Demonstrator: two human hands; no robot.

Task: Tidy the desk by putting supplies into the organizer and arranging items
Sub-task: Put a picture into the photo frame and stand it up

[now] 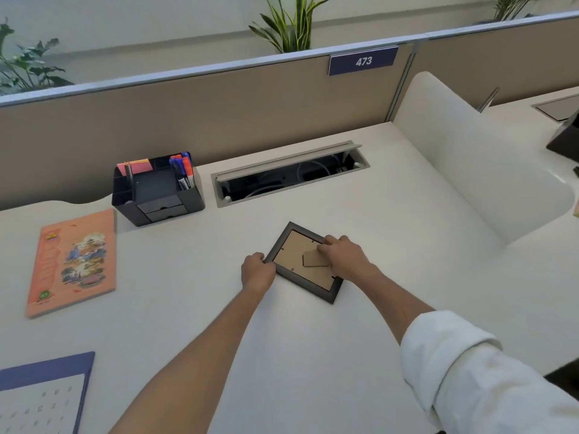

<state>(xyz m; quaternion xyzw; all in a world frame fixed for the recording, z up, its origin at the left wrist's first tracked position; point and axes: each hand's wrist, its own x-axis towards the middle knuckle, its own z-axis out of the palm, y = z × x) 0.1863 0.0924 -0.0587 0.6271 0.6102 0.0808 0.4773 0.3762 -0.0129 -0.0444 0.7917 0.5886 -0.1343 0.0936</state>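
A dark picture frame lies face down on the white desk, its brown cardboard back up. My left hand grips the frame's left corner. My right hand rests on the back and pinches the cardboard stand flap. A black desk organizer stands at the back left, holding markers, a pencil and pink and orange sticky notes.
An orange notebook lies flat at the left. A calendar with a blue border sits at the near left corner. An open cable tray is set into the desk behind the frame. A beige partition closes off the back.
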